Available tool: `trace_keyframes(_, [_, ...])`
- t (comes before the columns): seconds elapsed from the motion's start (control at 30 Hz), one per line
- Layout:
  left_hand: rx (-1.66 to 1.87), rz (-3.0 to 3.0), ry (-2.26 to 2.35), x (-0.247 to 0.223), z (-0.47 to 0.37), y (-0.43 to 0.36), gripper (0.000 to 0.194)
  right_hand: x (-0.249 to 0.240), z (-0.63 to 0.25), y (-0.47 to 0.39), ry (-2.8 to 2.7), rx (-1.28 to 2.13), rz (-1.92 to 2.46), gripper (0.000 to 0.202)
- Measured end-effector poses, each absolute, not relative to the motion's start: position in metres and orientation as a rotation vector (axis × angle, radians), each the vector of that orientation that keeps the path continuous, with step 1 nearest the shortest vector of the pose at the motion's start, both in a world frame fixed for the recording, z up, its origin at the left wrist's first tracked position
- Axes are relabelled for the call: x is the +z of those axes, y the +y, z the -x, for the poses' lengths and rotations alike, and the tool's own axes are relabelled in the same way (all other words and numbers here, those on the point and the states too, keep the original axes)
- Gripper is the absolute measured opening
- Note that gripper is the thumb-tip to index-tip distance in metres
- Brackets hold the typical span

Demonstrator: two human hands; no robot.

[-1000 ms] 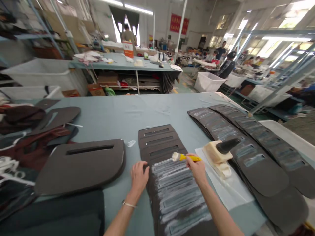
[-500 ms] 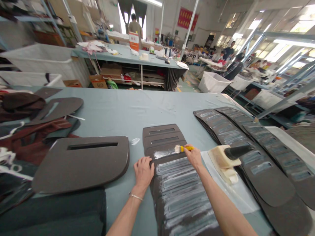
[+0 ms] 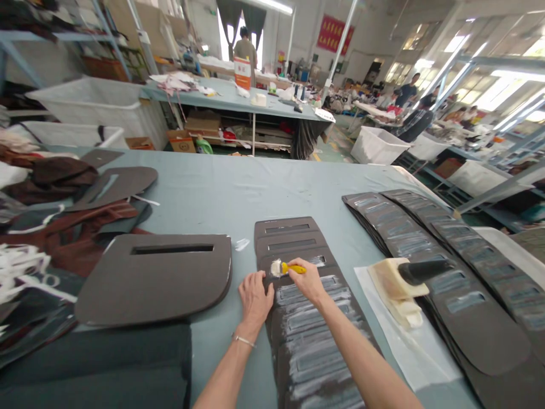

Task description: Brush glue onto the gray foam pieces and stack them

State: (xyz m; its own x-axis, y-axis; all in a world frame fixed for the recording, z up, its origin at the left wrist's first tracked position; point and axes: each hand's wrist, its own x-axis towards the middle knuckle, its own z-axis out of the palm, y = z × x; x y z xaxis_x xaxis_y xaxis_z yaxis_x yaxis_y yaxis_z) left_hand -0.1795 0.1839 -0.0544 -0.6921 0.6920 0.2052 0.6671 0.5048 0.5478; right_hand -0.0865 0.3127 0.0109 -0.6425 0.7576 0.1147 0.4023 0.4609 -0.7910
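Broadly, a blue-green bench carries everything, its far edge well beyond the row of overlapping dark panels. That row lies under the right hand and just right of the left hand; its flat panels are slotted, the nearer ones streaked white, the two farthest mostly dark. Bench surface stretches from the row's far end to the bench edge, and a strip of it separates the row from the single rounded panel at left; on the right, a white sheet lies just beside. The left hand is unclenched, fingers loosely bent at the row's left edge. The right hand pinches a small yellow-handled brush, its pale bristles at the third panel from the far end.
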Motion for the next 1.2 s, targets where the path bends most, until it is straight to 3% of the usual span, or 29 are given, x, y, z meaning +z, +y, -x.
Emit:
trace_keyframes(0.1, [0.956,-1.219,2.689,-0.055,0.180,0.184,0.027,0.007,0.092,0.307,-2.258,0.815,1.044,0.017])
trace_keyframes(0.23, [0.922,-1.247,2.697,-0.056,0.179,0.184,0.026,0.010,0.081,0.318,-2.391,0.824,0.885,0.018])
trace_keyframes(0.4, [0.906,-1.261,2.723,-0.059,0.180,0.186,0.025,0.015,0.021,0.386,-2.297,0.608,1.335,0.020])
trace_keyframes(0.5, [0.897,-1.265,2.737,-0.061,0.180,0.187,0.025,0.016,0.000,0.410,-2.287,0.476,1.354,0.021])
trace_keyframes(1.0, [0.889,-1.260,2.746,-0.060,0.179,0.188,0.024,0.008,0.009,0.392,-2.180,0.455,1.377,0.021])
trace_keyframes(1.2, [1.018,-1.225,2.678,-0.048,0.180,0.176,0.017,0.021,0.051,0.328,-2.142,0.761,1.117,0.017])
